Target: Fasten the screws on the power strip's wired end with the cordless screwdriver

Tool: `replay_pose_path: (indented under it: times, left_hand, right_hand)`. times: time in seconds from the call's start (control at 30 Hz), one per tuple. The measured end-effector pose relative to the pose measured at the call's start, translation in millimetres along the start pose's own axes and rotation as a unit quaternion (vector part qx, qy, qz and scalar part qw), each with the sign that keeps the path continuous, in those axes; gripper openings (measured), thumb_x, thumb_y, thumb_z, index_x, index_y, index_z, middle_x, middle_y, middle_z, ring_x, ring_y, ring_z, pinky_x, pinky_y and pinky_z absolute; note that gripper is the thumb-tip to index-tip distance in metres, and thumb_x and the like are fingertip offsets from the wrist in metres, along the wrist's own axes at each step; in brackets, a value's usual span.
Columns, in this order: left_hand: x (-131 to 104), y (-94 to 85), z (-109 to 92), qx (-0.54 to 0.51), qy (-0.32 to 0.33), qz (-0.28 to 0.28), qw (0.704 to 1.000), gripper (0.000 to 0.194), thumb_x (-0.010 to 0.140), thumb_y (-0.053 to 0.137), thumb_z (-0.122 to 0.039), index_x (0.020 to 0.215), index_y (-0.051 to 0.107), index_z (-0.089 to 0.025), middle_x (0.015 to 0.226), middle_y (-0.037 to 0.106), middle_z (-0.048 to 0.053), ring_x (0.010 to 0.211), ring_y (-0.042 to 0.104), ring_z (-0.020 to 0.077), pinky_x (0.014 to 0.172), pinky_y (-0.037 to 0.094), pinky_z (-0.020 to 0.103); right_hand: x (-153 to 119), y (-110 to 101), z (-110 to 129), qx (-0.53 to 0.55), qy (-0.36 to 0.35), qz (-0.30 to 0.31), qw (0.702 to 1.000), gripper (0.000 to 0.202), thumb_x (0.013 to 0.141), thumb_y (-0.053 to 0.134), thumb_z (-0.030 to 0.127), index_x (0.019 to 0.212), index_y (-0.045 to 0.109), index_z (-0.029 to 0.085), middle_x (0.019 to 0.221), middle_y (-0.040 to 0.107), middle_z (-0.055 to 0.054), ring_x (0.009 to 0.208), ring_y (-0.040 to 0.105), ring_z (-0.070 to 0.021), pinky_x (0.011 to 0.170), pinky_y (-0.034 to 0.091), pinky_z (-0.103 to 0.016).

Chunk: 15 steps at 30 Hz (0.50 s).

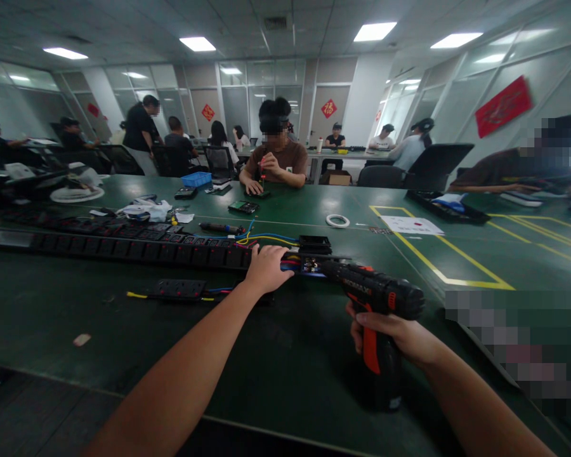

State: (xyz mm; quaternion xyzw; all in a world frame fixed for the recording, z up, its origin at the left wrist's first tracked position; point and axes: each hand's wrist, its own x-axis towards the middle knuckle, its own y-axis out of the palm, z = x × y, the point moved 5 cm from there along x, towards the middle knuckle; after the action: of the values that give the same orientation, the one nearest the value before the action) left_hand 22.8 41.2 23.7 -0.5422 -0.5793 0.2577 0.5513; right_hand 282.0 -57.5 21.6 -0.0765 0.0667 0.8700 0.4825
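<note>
R hand (400,333) w/ drill (383,293), L hand (268,268) on long black strip (136,251).
Strip runs L to R across bench (285,355); R hand is closed round drill grip, nose pointing L at strip's open R end, contact unclear; L hand lies over strip just L of there, fingers bent, thumb apart, can't tell if gripping; blue & yellow wires (272,237) just beyond strip, short socket pc. (181,289) on near side, L of L hand; white ring (337,221) & paper (412,225) farther off, to R; across bench, a person (285,158) holds a red screwdriver (263,166) upright over a small dark part.
</note>
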Motion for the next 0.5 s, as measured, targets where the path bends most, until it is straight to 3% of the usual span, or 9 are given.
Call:
replay_pose_path:
  times: [0.5]
  left_hand:
    - [-0.1, -1.5, -1.0, -0.005, -0.001, 0.007, 1.0, 0.056, 0.088, 0.071, -0.049, 0.139, 0.06, -0.027, 0.147, 0.061, 0.008, 0.139, 0.05, 0.0326, 0.125, 0.018, 0.062]
  right_hand:
    - [0.4, -0.4, 1.7, -0.014, 0.005, -0.001, 1.0, 0.046, 0.076, 0.082, 0.055, 0.095, 0.06, 0.019, 0.068, 0.073, -0.005, 0.062, 0.07, -0.0226, 0.06, 0.054, -0.033]
